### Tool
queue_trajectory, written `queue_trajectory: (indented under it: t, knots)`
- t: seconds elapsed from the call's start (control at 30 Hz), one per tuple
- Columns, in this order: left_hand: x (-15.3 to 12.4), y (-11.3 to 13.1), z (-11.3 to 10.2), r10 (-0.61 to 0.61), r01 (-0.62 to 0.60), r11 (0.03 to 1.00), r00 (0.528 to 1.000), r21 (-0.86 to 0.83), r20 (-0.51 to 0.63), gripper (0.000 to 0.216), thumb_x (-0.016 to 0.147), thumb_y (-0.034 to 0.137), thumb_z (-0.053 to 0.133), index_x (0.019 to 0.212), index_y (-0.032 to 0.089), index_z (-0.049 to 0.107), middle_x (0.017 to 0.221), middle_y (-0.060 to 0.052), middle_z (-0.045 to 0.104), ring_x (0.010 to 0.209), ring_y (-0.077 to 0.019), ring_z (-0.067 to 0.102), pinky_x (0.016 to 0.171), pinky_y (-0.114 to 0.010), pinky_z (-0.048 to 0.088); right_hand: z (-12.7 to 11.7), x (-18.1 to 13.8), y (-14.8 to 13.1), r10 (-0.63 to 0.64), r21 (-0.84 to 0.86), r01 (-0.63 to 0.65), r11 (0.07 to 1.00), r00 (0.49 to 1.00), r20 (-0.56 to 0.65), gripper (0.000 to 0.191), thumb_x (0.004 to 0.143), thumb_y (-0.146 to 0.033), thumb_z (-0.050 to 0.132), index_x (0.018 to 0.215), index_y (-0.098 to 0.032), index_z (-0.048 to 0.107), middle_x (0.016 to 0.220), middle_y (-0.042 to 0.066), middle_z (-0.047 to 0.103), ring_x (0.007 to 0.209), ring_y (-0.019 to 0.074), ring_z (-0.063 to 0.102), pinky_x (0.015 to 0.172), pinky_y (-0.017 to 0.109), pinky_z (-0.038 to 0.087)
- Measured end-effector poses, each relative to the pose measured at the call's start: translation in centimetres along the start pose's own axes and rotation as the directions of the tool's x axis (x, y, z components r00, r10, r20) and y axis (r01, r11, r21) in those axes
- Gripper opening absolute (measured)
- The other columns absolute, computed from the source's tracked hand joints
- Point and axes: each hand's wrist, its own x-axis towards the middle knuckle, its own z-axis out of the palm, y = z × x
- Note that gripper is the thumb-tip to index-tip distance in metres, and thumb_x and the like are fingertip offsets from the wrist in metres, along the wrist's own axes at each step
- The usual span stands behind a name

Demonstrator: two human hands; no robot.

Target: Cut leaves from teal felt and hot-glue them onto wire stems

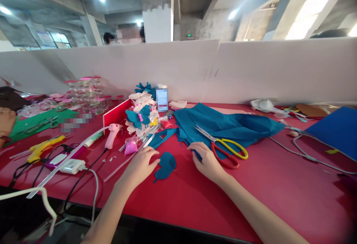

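A small teal felt cutout (166,166) with a curved outline lies flat on the red table, between my two hands. My left hand (143,161) rests just left of it, thumb and fingers apart, with nothing visible in its grasp. Over on the other side, my right hand (205,160) is open with bent fingers, its fingertips by the lower edge of a large teal felt sheet (223,119). Scissors (223,145) with one yellow and one red handle lie on that sheet, right beside my right hand.
Left of my hands are a pink glue gun (113,134), a yellow glue gun (46,147) and a power strip with cables. Felt flowers (141,117) and a phone (162,100) stand at the back. Another person's hand (7,121) shows far left; a blue sheet (334,132) lies right.
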Motion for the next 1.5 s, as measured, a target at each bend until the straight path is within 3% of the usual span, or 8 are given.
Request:
queue_trajectory:
  t: [0.07, 0.3, 0.43, 0.7, 1.0, 1.2, 1.3, 1.5]
  knots:
    - [0.5, -0.4, 0.2, 0.023, -0.023, 1.0, 1.0, -0.01, -0.016, 0.017, 0.086, 0.023, 0.053, 0.099, 0.022, 0.064, 0.104, -0.005, 0.06, 0.097, -0.0199, 0.06, 0.086, -0.033, 0.05, 0.6, 0.2, -0.7, -0.019, 0.052, 0.014, 0.999, 0.995, 0.101, 0.023, 0.086, -0.012, 0.042, 0.101, -0.019, 0.059, 0.104, 0.01, 0.062, 0.1, 0.0213, 0.056, 0.088, 0.035, 0.048]
    - [3.0, -2.5, 1.1, 0.085, -0.055, 0.994, 0.934, 0.095, -0.346, 0.023, 0.081, 0.011, 0.048, 0.097, 0.019, 0.062, 0.105, -0.009, 0.054, 0.102, -0.0243, 0.056, 0.091, -0.04, 0.048, 1.2, 0.5, -2.6, -0.157, 0.087, 0.137, 0.987, 0.942, 0.298, 0.018, 0.085, -0.022, 0.054, 0.101, -0.02, 0.061, 0.102, 0.007, 0.064, 0.098, 0.0208, 0.056, 0.091, 0.036, 0.044]
    - [3.2, -3.3, 1.5, 0.062, -0.033, 0.996, 0.908, 0.078, -0.413, 0.021, 0.079, 0.01, 0.048, 0.091, 0.019, 0.062, 0.104, -0.009, 0.052, 0.101, -0.0247, 0.056, 0.09, -0.04, 0.048, 1.2, -0.1, -2.6, -0.062, 0.011, 0.062, 0.998, 0.946, 0.317, 0.009, 0.084, -0.022, 0.057, 0.09, -0.02, 0.063, 0.096, 0.006, 0.064, 0.094, 0.0214, 0.055, 0.086, 0.038, 0.044]
    - [2.6, -3.9, 1.8, 0.01, 0.003, 1.0, 0.894, 0.028, -0.447, 0.017, 0.079, 0.011, 0.048, 0.084, 0.019, 0.062, 0.102, -0.008, 0.05, 0.101, -0.0234, 0.055, 0.084, -0.036, 0.051, 1.8, 0.4, -1.9, -0.036, 0.099, 0.0, 0.995, 0.93, 0.365, 0.008, 0.085, -0.019, 0.057, 0.082, -0.02, 0.064, 0.09, 0.004, 0.065, 0.092, 0.0193, 0.057, 0.083, 0.033, 0.046]
    - [2.5, -3.7, 1.4, -0.01, 0.02, 1.0, 0.885, 0.015, -0.466, 0.018, 0.079, 0.011, 0.048, 0.085, 0.02, 0.063, 0.104, -0.008, 0.05, 0.1, -0.0231, 0.055, 0.084, -0.037, 0.051, 0.3, 0.7, -2.6, 0.12, 0.314, -0.185, 0.931, 0.969, 0.214, 0.014, 0.086, -0.031, 0.055, 0.08, -0.02, 0.063, 0.089, 0.006, 0.066, 0.087, 0.0197, 0.06, 0.081, 0.034, 0.049]
    - [2.4, -3.5, 1.5, 0.006, -0.006, 1.0, 0.89, 0.003, -0.455, 0.017, 0.08, 0.011, 0.047, 0.084, 0.02, 0.062, 0.103, -0.008, 0.049, 0.101, -0.0227, 0.055, 0.087, -0.037, 0.05, -1.8, 3.1, -2.1, 0.224, 0.383, -0.229, 0.895, 0.973, 0.059, 0.021, 0.083, -0.037, 0.057, 0.073, -0.019, 0.062, 0.085, 0.004, 0.065, 0.084, 0.0186, 0.059, 0.08, 0.031, 0.046]
    - [2.4, -3.4, 1.5, 0.005, -0.009, 1.0, 0.891, -0.007, -0.454, 0.017, 0.08, 0.011, 0.047, 0.083, 0.02, 0.062, 0.103, -0.008, 0.049, 0.1, -0.0224, 0.055, 0.084, -0.036, 0.051, -2.5, 4.6, -0.7, 0.374, 0.45, -0.349, 0.822, 0.927, 0.037, 0.023, 0.078, -0.041, 0.061, 0.075, -0.018, 0.065, 0.079, 0.002, 0.065, 0.078, 0.017, 0.059, 0.072, 0.028, 0.045]
    - [2.4, -3.2, 1.4, 0.001, -0.008, 1.0, 0.888, -0.012, -0.46, 0.018, 0.08, 0.009, 0.046, 0.082, 0.018, 0.061, 0.102, -0.009, 0.049, 0.1, -0.0235, 0.056, 0.085, -0.037, 0.05, -3.4, 6.6, 2.0, 0.682, 0.617, -0.579, 0.533, 0.726, 0.092, 0.022, 0.064, -0.035, 0.074, 0.074, -0.015, 0.071, 0.067, 0.001, 0.065, 0.06, 0.0123, 0.055, 0.055, 0.023, 0.042]
